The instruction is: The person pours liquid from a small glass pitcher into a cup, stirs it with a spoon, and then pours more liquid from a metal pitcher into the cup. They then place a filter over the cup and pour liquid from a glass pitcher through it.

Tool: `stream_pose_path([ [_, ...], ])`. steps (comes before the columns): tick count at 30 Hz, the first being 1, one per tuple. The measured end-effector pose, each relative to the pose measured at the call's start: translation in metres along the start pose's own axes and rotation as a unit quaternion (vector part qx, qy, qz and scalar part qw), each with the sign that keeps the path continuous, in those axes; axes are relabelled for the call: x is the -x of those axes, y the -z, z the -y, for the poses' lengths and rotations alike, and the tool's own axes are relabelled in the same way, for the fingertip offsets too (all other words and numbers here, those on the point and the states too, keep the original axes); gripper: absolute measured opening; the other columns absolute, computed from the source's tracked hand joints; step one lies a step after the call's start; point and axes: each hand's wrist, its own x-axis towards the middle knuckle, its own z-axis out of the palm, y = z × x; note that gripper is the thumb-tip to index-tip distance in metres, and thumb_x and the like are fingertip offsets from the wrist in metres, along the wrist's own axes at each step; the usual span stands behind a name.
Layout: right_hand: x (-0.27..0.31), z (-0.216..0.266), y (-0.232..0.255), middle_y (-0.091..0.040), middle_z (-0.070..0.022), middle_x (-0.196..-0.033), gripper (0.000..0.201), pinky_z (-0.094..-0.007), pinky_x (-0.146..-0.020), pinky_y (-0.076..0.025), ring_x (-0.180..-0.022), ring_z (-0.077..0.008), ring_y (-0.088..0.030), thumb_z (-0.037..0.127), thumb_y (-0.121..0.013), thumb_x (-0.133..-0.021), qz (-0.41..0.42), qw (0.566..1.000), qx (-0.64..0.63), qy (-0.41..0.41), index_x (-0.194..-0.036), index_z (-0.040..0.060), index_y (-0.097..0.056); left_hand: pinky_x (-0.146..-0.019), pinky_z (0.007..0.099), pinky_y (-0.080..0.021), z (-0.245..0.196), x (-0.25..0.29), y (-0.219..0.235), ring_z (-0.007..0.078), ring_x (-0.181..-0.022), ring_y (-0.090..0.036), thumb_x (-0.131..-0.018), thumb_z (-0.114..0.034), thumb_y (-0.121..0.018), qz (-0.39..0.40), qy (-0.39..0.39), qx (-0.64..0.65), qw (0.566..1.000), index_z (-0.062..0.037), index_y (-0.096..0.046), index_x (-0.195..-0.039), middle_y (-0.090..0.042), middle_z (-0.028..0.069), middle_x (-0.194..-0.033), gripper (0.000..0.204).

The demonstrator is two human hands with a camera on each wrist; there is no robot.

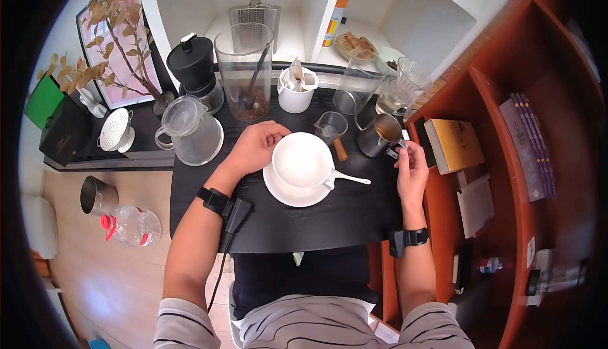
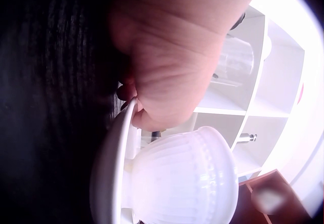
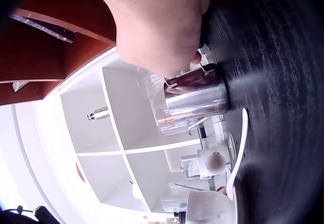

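A ribbed white ceramic cup (image 1: 302, 159) sits on a round white saucer (image 1: 278, 191) at the middle of the black wood-grain table (image 1: 329, 222), a white spoon (image 1: 349, 177) resting on the saucer's right edge. The left hand (image 1: 253, 148) curls its fingers against the saucer's rim. The right hand (image 1: 411, 170) pinches the handle of a small shiny steel pitcher (image 1: 379, 135) just right of the cup.

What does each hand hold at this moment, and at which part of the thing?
The right hand pinches the steel pitcher at its handle. The left hand holds the saucer at its rim, beside the white cup.
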Motion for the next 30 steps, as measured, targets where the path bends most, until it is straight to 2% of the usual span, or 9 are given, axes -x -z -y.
stream_pose_path([
  [5, -0.001, -0.007, 0.001, -0.073, -0.0052, -0.098, 0.021, -0.0239, -0.065, -0.050, -0.073, -0.0073, -0.060, 0.011, -0.059, -0.110, 0.026, 0.999, -0.033, -0.015, -0.126, -0.0009, -0.064, -0.065, 0.0255, -0.048, -0.005, 0.001, 0.001, 0.0069, -0.069, -0.054, -0.085, -0.004, -0.078, 0.006, -0.006, -0.022, 1.000, -0.0037, -0.079, -0.105, -0.065, 0.0001, -0.084, 0.020],
  [12, -0.002, -0.005, 0.000, -0.072, -0.0049, -0.097, 0.021, -0.0239, -0.064, -0.049, -0.070, -0.0073, -0.058, 0.013, -0.056, -0.111, 0.039, 0.999, -0.032, -0.020, -0.126, -0.0011, -0.062, -0.066, 0.0260, -0.048, -0.003, 0.001, 0.002, 0.0077, -0.070, -0.055, -0.086, -0.003, -0.077, 0.006, -0.010, -0.019, 1.000, -0.0039, -0.079, -0.105, -0.064, 0.0001, -0.083, 0.019],
  [14, -0.001, -0.005, 0.001, -0.071, -0.0049, -0.097, 0.021, -0.0244, -0.064, -0.049, -0.070, -0.0076, -0.059, 0.014, -0.056, -0.111, 0.040, 0.999, -0.018, -0.022, -0.126, -0.0007, -0.062, -0.065, 0.0227, -0.045, -0.001, 0.000, 0.002, 0.0037, -0.072, -0.053, -0.086, -0.012, -0.084, 0.017, 0.002, -0.007, 1.000, -0.0040, -0.080, -0.107, -0.067, -0.0020, -0.089, 0.023],
  [18, 0.000, 0.001, 0.001, -0.069, -0.0044, -0.098, 0.019, -0.0235, -0.066, -0.048, -0.072, -0.0070, -0.057, 0.014, -0.053, -0.113, 0.050, 0.999, -0.002, -0.017, -0.123, 0.0007, -0.061, -0.065, 0.0231, -0.046, 0.003, 0.001, 0.002, 0.0040, -0.072, -0.053, -0.087, -0.013, -0.084, 0.011, -0.013, -0.017, 1.000, -0.0040, -0.080, -0.107, -0.067, -0.0020, -0.088, 0.022],
  [21, -0.001, -0.002, 0.002, -0.069, -0.0034, -0.098, 0.019, -0.0236, -0.069, -0.049, -0.076, -0.0073, -0.058, 0.015, -0.056, -0.112, 0.034, 0.999, 0.024, -0.014, -0.122, 0.0008, -0.063, -0.065, 0.0233, -0.046, 0.002, 0.000, 0.002, 0.0046, -0.072, -0.054, -0.087, -0.012, -0.083, 0.011, -0.016, -0.026, 0.999, -0.0049, -0.080, -0.107, -0.066, -0.0016, -0.087, 0.022],
  [23, -0.003, -0.013, 0.003, -0.068, -0.0024, -0.097, 0.019, -0.0238, -0.073, -0.050, -0.081, -0.0079, -0.059, 0.016, -0.059, -0.111, 0.002, 0.998, 0.053, 0.018, -0.121, 0.0006, -0.065, -0.067, 0.0303, -0.050, -0.002, 0.001, 0.003, 0.0138, -0.070, -0.060, -0.086, -0.006, -0.075, 0.007, -0.017, -0.039, 0.999, -0.0063, -0.080, -0.104, -0.067, 0.0035, -0.083, 0.019],
  [24, -0.003, -0.014, 0.004, -0.066, -0.0008, -0.096, 0.020, -0.0239, -0.076, -0.050, -0.084, -0.0082, -0.060, 0.017, -0.062, -0.110, -0.005, 0.996, 0.084, 0.038, -0.120, 0.0001, -0.066, -0.067, 0.0303, -0.050, 0.001, 0.001, 0.002, 0.0138, -0.070, -0.060, -0.086, -0.006, -0.075, 0.003, -0.015, -0.038, 0.999, -0.0063, -0.080, -0.104, -0.067, 0.0035, -0.083, 0.019],
  [26, -0.004, -0.018, 0.005, -0.065, -0.0019, -0.096, 0.019, -0.0255, -0.076, -0.050, -0.084, -0.0094, -0.060, 0.015, -0.064, -0.108, -0.011, 0.996, 0.076, 0.039, -0.119, 0.0003, -0.067, -0.066, 0.0247, -0.048, 0.005, -0.001, 0.002, 0.0070, -0.072, -0.057, -0.089, -0.011, -0.081, 0.009, -0.020, -0.035, 0.999, -0.0061, -0.080, -0.107, -0.066, 0.0004, -0.087, 0.019],
  [30, -0.004, -0.021, 0.005, -0.062, -0.0007, -0.096, 0.017, -0.0249, -0.075, -0.048, -0.084, -0.0089, -0.058, 0.014, -0.065, -0.107, -0.006, 0.999, 0.040, 0.024, -0.118, 0.0008, -0.068, -0.066, 0.0258, -0.049, 0.007, 0.000, 0.001, 0.0082, -0.071, -0.058, -0.089, -0.011, -0.081, -0.003, -0.037, -0.054, 0.998, -0.0058, -0.080, -0.107, -0.067, 0.0016, -0.087, 0.019],
])
